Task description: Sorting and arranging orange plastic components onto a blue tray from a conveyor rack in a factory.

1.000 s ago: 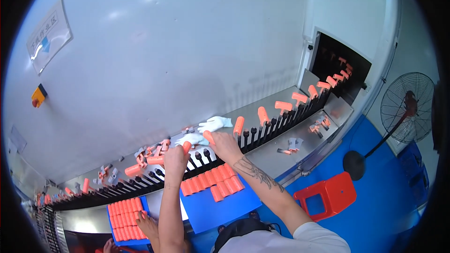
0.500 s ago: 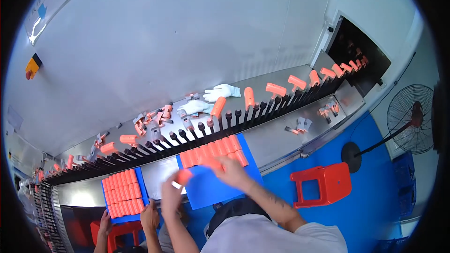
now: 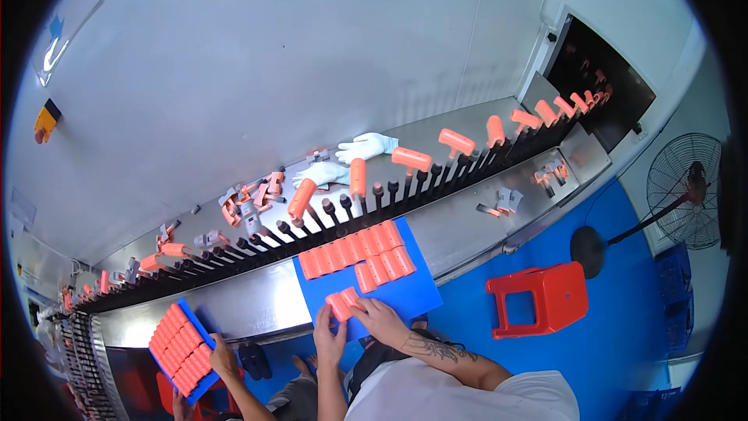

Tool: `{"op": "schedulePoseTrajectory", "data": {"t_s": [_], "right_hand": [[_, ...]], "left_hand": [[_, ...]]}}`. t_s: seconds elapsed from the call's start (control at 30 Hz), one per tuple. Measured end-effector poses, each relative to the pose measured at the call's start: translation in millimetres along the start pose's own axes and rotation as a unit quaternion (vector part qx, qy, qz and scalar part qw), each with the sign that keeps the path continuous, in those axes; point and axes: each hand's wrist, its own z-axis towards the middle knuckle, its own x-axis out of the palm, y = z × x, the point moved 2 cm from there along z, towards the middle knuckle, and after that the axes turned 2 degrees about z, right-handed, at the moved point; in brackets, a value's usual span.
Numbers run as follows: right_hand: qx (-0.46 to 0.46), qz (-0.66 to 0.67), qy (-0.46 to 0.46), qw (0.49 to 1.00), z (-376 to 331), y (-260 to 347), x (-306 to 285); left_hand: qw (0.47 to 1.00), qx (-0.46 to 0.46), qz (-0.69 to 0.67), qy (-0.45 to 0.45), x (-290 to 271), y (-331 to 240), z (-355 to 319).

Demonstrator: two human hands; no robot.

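Holding 2 orange tubes (image 3: 341, 302) | left hand (image 3: 329, 340), right hand (image 3: 379, 318) grips closed | lowered from pegs (image 3: 366, 196) to blue tray (image 3: 409, 292)

Both hands raised forward, close together

Left hand (image 3: 330, 337): forearm bare, rising straight from the lower edge, fingers curled in a pinch. Right hand (image 3: 379, 318): tattooed forearm angled in from the right, short white sleeve, fingers bent, gripping, just beside the left.
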Motion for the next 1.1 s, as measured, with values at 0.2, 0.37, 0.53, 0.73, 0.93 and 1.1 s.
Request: {"op": "schedulePoseTrajectory", "data": {"t_s": [0.2, 0.37, 0.53, 0.73, 0.93, 1.1], "right_hand": [[0.024, -0.110, -0.081, 0.990, 28.1, -21.1, -27.0], [0.089, -0.017, -0.117, 0.989, 31.1, -31.0, -47.4], [0.119, 0.130, -0.283, 0.943, 37.6, -57.4, -147.8], [0.053, -0.020, -0.371, 0.927, 107.4, -111.5, -286.7], [-0.007, -0.156, 0.013, 0.988, 153.9, -128.3, -301.1], [0.074, -0.114, -0.043, 0.990, 159.4, -94.9, -255.8]], "left_hand": [[0.998, 0.055, 0.018, 0.033, 23.2, -30.3, 40.9], [0.999, 0.009, -0.022, 0.026, 29.3, -49.2, 38.2], [0.995, 0.037, -0.036, -0.090, 16.1, -79.8, 41.2], [0.916, 0.394, 0.072, 0.002, 2.5, -229.5, 123.2], [0.843, 0.402, 0.351, 0.071, 3.7, -265.1, 220.1], [0.888, 0.272, 0.364, 0.064, -26.7, -243.5, 210.5]]}}
